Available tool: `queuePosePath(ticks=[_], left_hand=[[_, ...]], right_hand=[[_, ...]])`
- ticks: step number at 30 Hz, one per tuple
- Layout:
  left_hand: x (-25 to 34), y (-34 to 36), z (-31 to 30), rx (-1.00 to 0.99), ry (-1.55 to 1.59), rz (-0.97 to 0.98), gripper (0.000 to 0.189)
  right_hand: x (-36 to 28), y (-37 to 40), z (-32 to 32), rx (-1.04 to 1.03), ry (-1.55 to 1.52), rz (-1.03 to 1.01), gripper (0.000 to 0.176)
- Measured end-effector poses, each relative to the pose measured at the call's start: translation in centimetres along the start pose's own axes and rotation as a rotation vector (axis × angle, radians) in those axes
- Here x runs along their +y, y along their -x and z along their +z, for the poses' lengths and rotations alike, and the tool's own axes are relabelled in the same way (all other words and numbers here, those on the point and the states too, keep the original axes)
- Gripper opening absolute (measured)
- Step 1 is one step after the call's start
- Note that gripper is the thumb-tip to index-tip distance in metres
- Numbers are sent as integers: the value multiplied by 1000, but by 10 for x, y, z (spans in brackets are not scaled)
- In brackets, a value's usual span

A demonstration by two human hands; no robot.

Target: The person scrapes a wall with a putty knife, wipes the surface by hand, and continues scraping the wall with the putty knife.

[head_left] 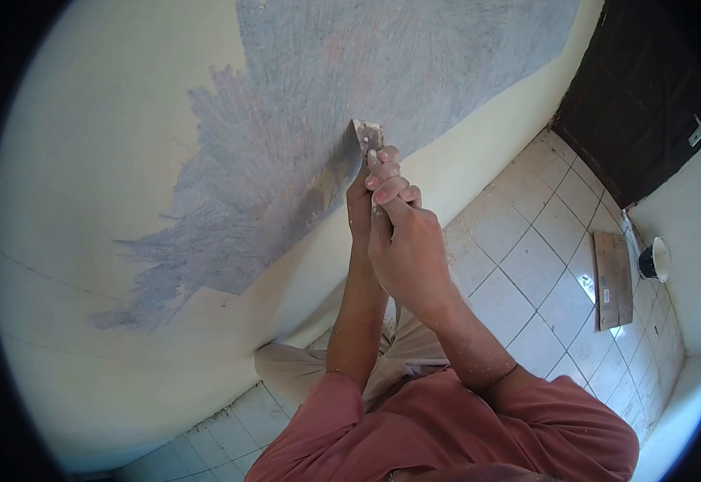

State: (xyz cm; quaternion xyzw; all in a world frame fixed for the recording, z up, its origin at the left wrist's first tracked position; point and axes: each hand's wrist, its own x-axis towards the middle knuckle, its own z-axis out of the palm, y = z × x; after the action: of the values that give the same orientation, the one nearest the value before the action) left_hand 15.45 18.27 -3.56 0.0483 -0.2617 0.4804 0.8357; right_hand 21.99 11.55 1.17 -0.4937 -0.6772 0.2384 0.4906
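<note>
Both my hands are wrapped round a scraper (369, 135) with a flat, stained metal blade. My right hand (402, 229) is closed on the handle, its knuckles and fingertips dusted white. Behind it, my left hand (359, 201) is closed on the same tool, with most of its fingers hidden. The blade's edge is at a grey-blue, streaked patch (286, 128) on the cream wall (109, 136). The handle is mostly covered by my fingers.
A tiled floor (533, 245) lies at the right, with a dark door (639, 96) beyond it. On the floor are a flat brown board (612, 281) and a black-and-white bucket (656, 259). My bent knee (290, 365) is near the wall's foot.
</note>
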Motion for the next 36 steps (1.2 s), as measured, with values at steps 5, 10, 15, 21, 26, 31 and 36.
queuePosePath(ticks=[5,10,15,21,26,31,36], left_hand=[[4,-16,8,55,7,-76,15],[-2,-3,4,-177,29,-53,15],[0,-2,7,-174,34,-44,16],[-17,10,33,374,-707,151,27],[-19,75,55,574,-2009,13,35],[-13,54,124,154,-2964,1104,39],[21,7,114,287,-3862,857,58]], right_hand=[[3,-15,12,213,-25,-111,20],[-9,1,-3,13,72,-74,17],[-13,1,4,38,1,-61,15],[14,-10,-15,-13,-178,-167,37],[42,12,-67,-250,-735,412,51],[109,64,-52,-202,-947,795,48],[100,75,-45,-507,-984,865,52]])
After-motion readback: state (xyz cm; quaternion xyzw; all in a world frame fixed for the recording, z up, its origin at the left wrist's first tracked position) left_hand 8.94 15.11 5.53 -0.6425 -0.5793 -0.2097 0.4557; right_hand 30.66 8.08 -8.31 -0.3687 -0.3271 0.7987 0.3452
